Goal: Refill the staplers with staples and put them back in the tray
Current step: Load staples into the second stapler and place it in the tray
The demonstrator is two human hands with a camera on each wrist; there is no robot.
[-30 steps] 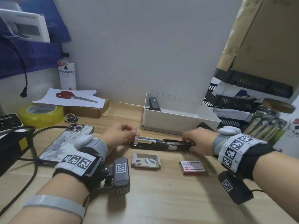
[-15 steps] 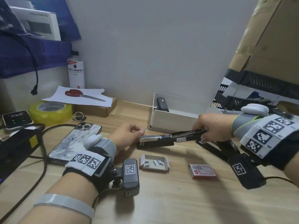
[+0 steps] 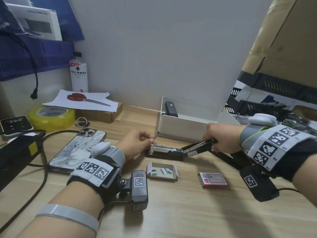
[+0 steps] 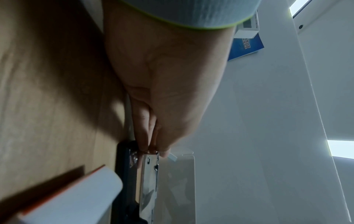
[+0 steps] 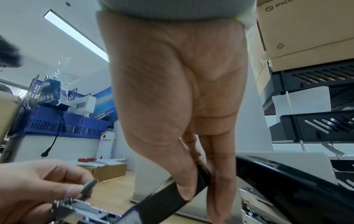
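Note:
A black stapler (image 3: 164,152) lies on the wooden table with its metal staple channel (image 3: 161,147) exposed. My right hand (image 3: 221,138) grips the stapler's top arm (image 3: 199,146) and holds it tilted up; thumb and fingers wrap the arm (image 5: 172,195). My left hand (image 3: 137,143) pinches a short strip of staples (image 3: 154,137) just above the channel's front end; the strip (image 5: 89,187) shows between thumb and finger. A second black stapler (image 3: 170,109) lies in the white tray (image 3: 181,127). Another open black stapler (image 3: 228,158) lies under my right wrist.
An open staple box (image 3: 162,170) with loose strips and a red-and-white staple box (image 3: 212,180) lie in front of the stapler. A phone (image 3: 77,152), cables, yellow tape roll (image 3: 51,115), and red scissors (image 3: 77,97) on paper are at left. Black trays (image 3: 274,93) stand at right.
My right hand has lifted the stapler's top arm from flat to tilted up. My left hand keeps the staple strip at the channel's front. The head camera has shifted.

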